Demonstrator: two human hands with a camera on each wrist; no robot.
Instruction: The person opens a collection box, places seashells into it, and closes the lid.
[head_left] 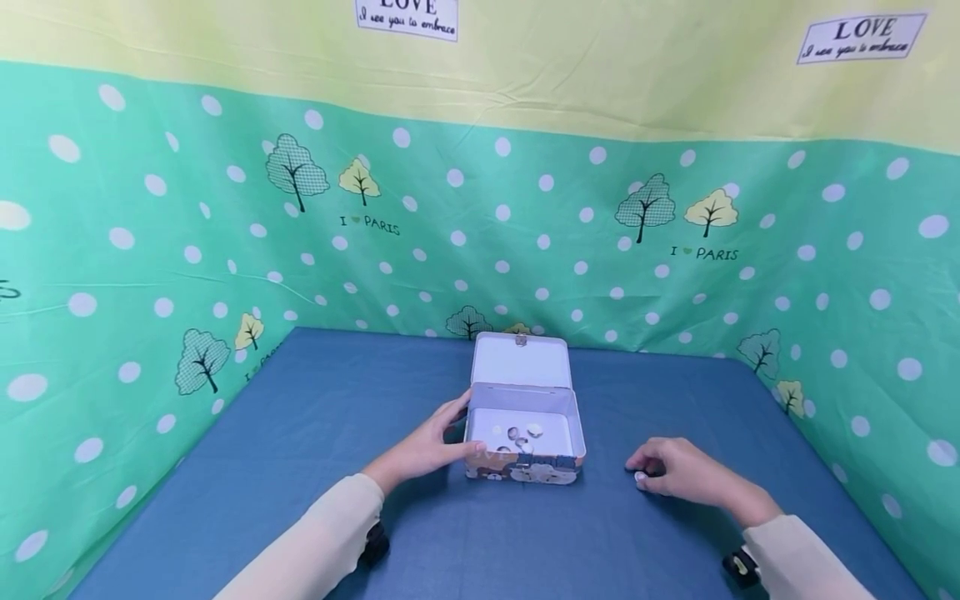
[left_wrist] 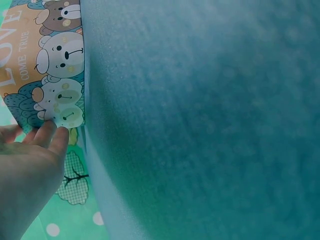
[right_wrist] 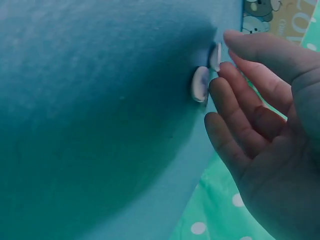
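"While the left hand steadies the tin box, what is the right hand up to?"

"It hangs low over the surface, to pick something up, I'd say. Its fingers are loosely curved and parted, right by two small pale pieces, off to the right of the box. I see no firm hold, though I can't tell whether a fingertip touches one."

"And the left?"

"Thumb at the front rim, fingers along the left end, so it has the box between them. That brace helps: the lid stands raised at the back, and more pieces lie inside."

"How would you take those two?"

"One at a time, thumb and forefinger on opposite edges. They sit close together, so a hasty sweep could knock one away."
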